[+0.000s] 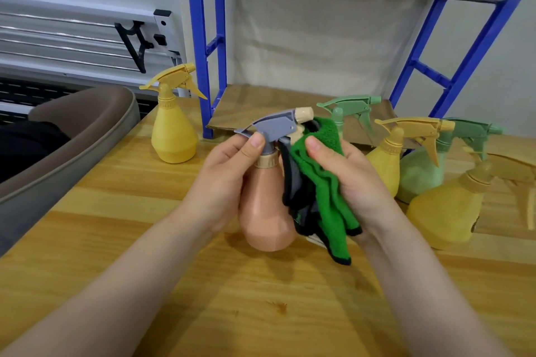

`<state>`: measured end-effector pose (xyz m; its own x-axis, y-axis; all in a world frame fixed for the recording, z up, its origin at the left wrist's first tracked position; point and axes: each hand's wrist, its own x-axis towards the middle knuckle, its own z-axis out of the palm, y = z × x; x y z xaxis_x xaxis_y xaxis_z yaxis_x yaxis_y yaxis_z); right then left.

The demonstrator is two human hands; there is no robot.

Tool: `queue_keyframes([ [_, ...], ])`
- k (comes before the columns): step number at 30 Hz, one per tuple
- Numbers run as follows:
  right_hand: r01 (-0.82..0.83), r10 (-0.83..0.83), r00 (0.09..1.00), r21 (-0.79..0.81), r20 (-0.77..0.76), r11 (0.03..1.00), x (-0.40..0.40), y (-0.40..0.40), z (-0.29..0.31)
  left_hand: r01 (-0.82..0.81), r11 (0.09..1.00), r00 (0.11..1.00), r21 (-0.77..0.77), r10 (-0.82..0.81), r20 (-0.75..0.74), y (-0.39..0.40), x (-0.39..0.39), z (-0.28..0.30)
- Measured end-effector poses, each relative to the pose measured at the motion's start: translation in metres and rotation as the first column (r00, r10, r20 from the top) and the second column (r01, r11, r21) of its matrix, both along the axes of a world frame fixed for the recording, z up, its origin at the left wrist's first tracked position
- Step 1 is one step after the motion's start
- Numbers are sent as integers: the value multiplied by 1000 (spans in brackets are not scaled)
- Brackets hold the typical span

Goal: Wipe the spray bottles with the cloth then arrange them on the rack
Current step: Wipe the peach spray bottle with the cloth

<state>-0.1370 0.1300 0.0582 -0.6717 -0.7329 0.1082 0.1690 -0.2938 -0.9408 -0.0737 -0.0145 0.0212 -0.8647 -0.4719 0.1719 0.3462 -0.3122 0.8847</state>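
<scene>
While the left hand (229,171) wraps its fingers round the neck of the pink spray bottle (266,211), thumb pressed just under the grey trigger head, the right hand (345,177) holds a bunched green cloth (322,197) against the bottle's right side, thumb on top of the fabric and fingers curled behind it. The bottle is lifted clear of the wooden tabletop (261,313), over its middle, with the cloth's black-edged corner hanging below the hands.

Judging by how things lie, the job is in its early part. The blue rack (203,66) stands at the tabletop's far edge, and the lowest shelf, lined with cardboard (261,107), shows no bottle set on it; the upper shelf is mostly out of view. One yellow bottle (172,127) stands alone near the far left edge, just beside the rack's left post; whether it has been wiped I cannot tell. Toward the right edge a cluster waits: a green bottle (345,113) partly behind the cloth, a second yellow bottle (385,165), another green bottle (420,174) close against it, and a third yellow bottle (446,211) nearest the person. The pink bottle's wiping looks to be under way, with placing every bottle on the rack left to do.
</scene>
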Motion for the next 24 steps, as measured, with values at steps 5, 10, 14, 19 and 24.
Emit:
queue_keyframes([
  [5, -60, 67, 984, -45, 164, 997, -10, -9, -8, -48, 994, 999, -93, 47, -8, 0, -2, -3],
  [10, 13, -2, 978, -53, 210, 998, -21, -13, -17, -86, 984, 995, -156, 78, -55, 3, -3, -5],
  [14, 41, -13, 960, -96, 280, 995, -25, -12, -19, -64, 989, 998, -131, 60, -36, 0, -5, -9],
  [19, 19, 71, 907, -208, 415, 978, -28, -6, -18, 122, 987, 991, -101, -126, -32, -8, 0, -3],
  [24, -246, 421, 745, -373, 518, 895, -39, -1, -20, 388, 879, 903, -278, -423, -78, -20, 9, -1],
])
